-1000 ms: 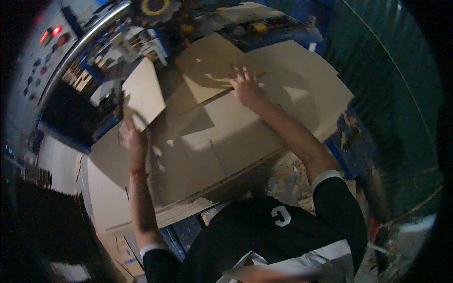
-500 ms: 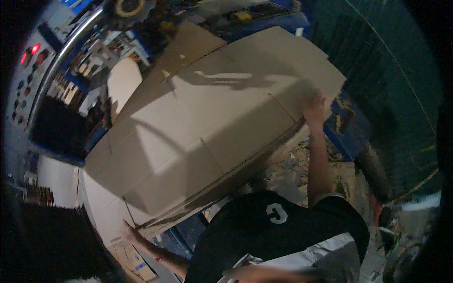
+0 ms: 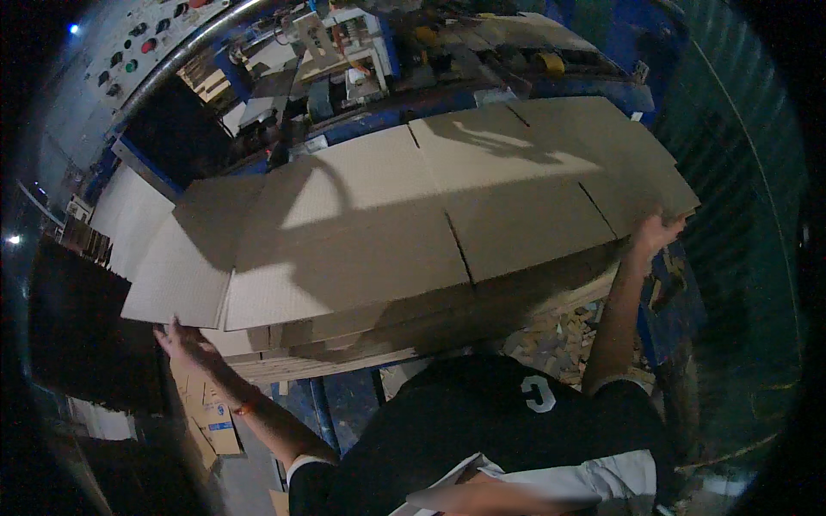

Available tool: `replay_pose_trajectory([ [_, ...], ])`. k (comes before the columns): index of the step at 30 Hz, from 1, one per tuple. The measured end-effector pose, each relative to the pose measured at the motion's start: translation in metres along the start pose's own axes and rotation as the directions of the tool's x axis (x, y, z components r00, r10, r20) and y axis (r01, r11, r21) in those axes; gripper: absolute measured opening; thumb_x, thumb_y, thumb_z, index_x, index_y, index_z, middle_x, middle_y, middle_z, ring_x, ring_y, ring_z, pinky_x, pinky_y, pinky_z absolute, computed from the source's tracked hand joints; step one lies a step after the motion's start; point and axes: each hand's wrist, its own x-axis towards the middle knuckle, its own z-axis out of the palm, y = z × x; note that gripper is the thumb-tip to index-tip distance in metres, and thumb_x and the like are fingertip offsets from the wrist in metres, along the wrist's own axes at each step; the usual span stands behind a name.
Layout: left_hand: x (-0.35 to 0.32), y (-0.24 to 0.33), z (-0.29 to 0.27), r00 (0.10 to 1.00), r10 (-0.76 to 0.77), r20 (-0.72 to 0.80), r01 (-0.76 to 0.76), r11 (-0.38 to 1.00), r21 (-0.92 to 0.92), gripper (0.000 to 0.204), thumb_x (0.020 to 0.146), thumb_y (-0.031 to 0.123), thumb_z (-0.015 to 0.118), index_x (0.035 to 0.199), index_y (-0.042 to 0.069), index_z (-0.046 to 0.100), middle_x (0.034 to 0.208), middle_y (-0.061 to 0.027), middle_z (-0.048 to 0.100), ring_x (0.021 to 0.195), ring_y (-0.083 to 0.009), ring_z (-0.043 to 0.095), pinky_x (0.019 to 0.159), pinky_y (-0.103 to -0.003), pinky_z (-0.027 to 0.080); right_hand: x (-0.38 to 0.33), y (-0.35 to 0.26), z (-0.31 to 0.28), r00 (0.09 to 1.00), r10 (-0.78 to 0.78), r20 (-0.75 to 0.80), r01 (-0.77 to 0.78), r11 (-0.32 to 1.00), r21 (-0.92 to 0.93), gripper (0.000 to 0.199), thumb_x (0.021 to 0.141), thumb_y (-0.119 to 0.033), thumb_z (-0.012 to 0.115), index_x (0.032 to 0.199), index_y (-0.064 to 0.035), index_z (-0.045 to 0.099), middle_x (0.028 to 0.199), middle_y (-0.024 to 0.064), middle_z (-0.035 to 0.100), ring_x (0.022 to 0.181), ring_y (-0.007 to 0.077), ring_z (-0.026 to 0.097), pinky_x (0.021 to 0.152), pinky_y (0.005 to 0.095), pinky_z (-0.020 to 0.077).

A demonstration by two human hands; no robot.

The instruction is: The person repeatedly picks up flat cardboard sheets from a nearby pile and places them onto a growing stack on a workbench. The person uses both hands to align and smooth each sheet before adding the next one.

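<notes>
A wide flat cardboard box blank [image 3: 344,249] with dark slots and creases lies across the middle, tilted slightly. My left hand [image 3: 188,346] grips its near left corner, fingertips at the edge. At the near right corner my right hand [image 3: 656,232] is closed on the blank's edge, the thumb on top and the other fingers partly hidden. Beneath it, a stack of more cardboard blanks [image 3: 344,361] shows its layered near edges. Shadows fall over the top surface.
Beyond the blank stands a blue machine [image 3: 361,125] with a metal rail [image 3: 185,53]. A control panel [image 3: 142,47] with coloured buttons is at the far left. Cardboard scraps [image 3: 559,335] litter the floor near the right. A dark green corrugated curtain or wall [image 3: 740,215] rises at the right.
The top blank has swung from a steep slant to lying more level across the view. My right hand has moved right and lower, my left hand higher. The view has shifted, showing more machine.
</notes>
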Motion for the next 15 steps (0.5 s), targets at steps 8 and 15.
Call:
replay_pose_trajectory([
  [8, -0.052, -0.013, -0.024, 0.967, -0.139, 0.212, -0.016, 0.800, 0.599, 0.017, 0.082, 0.006, 0.054, 0.093, -0.003, 0.062, 0.091, -0.0089, 0.063, 0.085, -0.0173, 0.055, 0.076, -0.031, 0.044, 0.024, -0.044, -0.035, 0.934, -0.030, 0.355, -0.174, 0.831, 0.528, 0.044, 0.085, -0.006, 0.052, 0.127, 0.0009, 0.040, 0.119, 0.0098, 0.051, 0.104, 0.0217, 0.052, 0.088, 0.0322, 0.0420],
  [15, -0.144, 0.014, 0.055, 0.696, -0.097, 0.711, -0.391, 0.780, 0.489, 0.037, 0.081, 0.002, 0.053, 0.117, 0.001, 0.058, 0.126, -0.0192, 0.051, 0.110, -0.0297, 0.052, 0.096, -0.036, 0.038, -0.126, -0.101, -0.096, 0.384, -0.448, 0.807, 0.629, 0.767, 0.127, 0.028, 0.084, -0.008, 0.056, 0.110, -0.0025, 0.060, 0.113, 0.0110, 0.061, 0.089, 0.0212, 0.060, 0.080, 0.0321, 0.0475],
])
